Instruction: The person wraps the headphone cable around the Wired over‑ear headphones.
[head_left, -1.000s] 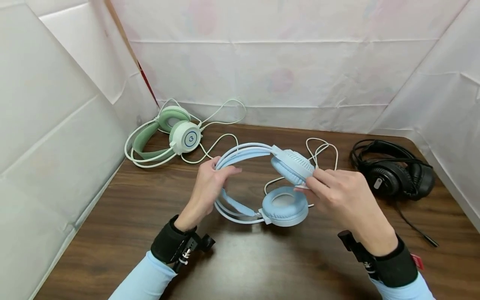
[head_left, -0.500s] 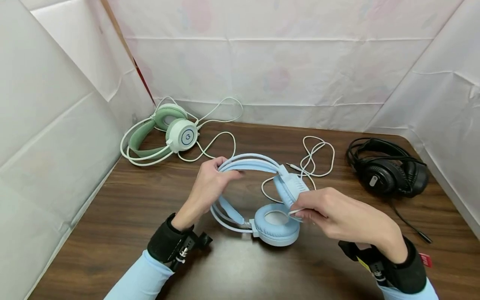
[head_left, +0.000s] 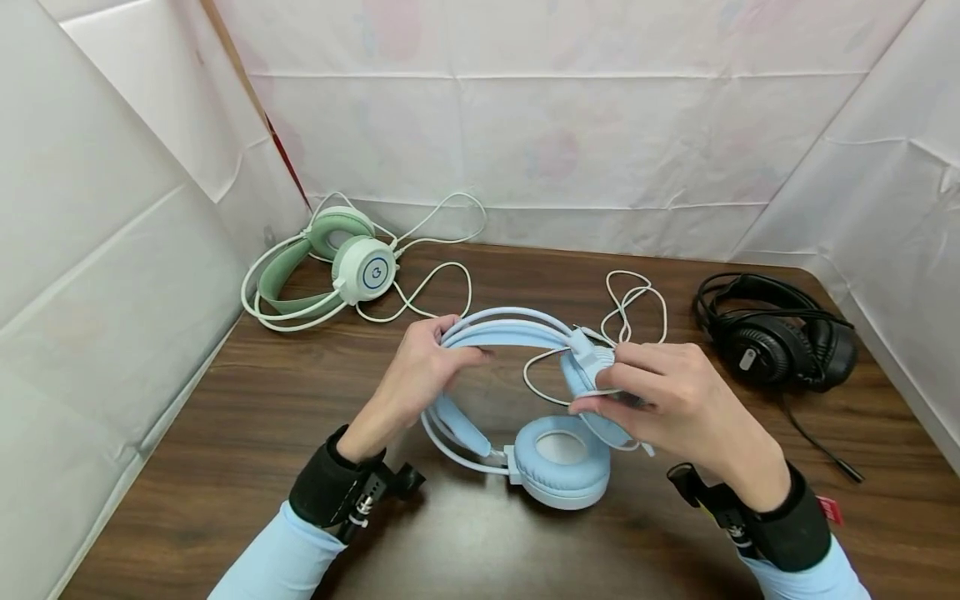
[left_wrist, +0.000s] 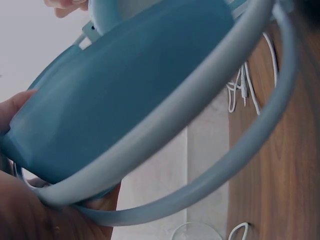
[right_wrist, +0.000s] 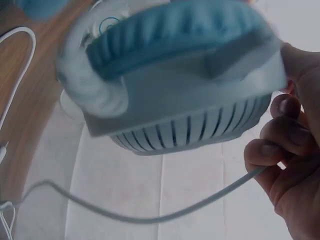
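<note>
Light blue headphones (head_left: 510, 333) are held up on their side over the wooden table, their padded headband (left_wrist: 130, 90) filling much of the left wrist view. My left hand (head_left: 420, 367) grips the headband at its crown, thumb on the inner side. At the upper ear cup (right_wrist: 195, 115), my right hand (head_left: 667, 392) holds the cup's edge, with several fingers curled round the white cable (right_wrist: 125, 218) beside it. The lower ear cup (head_left: 562, 467) hangs nearer me, its round cushion facing up. The right hand hides part of the upper cup in the head view.
Pale green headphones (head_left: 363, 271) with a loose cable lie at the back left. Black headphones (head_left: 780, 350) with a thin boom microphone (head_left: 832, 450) lie at the right. A knotted stretch of white cable (head_left: 637, 292) rests behind my right hand. White sheets (head_left: 487, 142) enclose the table.
The headphones are lower and nearer me than a second ago, with the upper cup turned. My right hand has shifted its grip on that cup and cable; my left keeps the headband.
</note>
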